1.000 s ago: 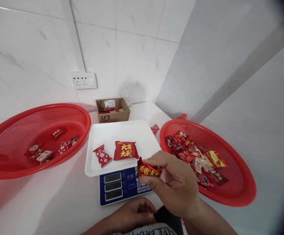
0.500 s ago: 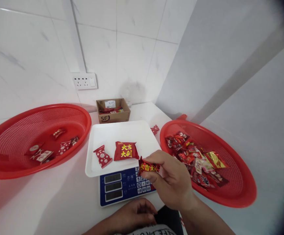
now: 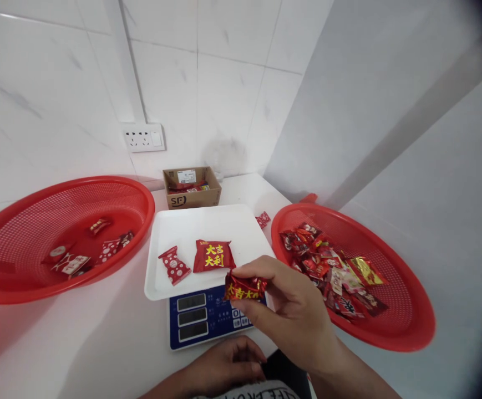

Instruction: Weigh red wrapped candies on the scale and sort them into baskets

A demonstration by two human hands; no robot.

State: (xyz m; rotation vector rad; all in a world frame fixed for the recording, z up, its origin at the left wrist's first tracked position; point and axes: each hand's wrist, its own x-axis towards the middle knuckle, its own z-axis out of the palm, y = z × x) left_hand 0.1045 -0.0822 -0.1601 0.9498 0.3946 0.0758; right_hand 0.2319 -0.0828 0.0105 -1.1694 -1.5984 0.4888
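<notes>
My right hand (image 3: 294, 316) pinches a red candy packet with yellow characters (image 3: 244, 288) just above the front edge of the white scale tray (image 3: 191, 224). On the tray lie a larger red packet with yellow characters (image 3: 213, 256) and a small red dotted candy (image 3: 174, 265). The blue scale (image 3: 207, 318) shows its display panel under the tray. My left hand (image 3: 228, 367) rests curled on the counter near my body, below the scale, with nothing seen in it.
A red mesh basket (image 3: 394, 327) at the right holds several wrapped candies. Another red basket (image 3: 24, 233) at the left holds a few. A small cardboard box (image 3: 191, 188) stands behind the scale, a loose candy (image 3: 263, 219) beside the tray, and a wall socket (image 3: 144, 137) above.
My right hand has shifted the held packet slightly left and lower, over the tray's front edge. The left hand has stayed put.
</notes>
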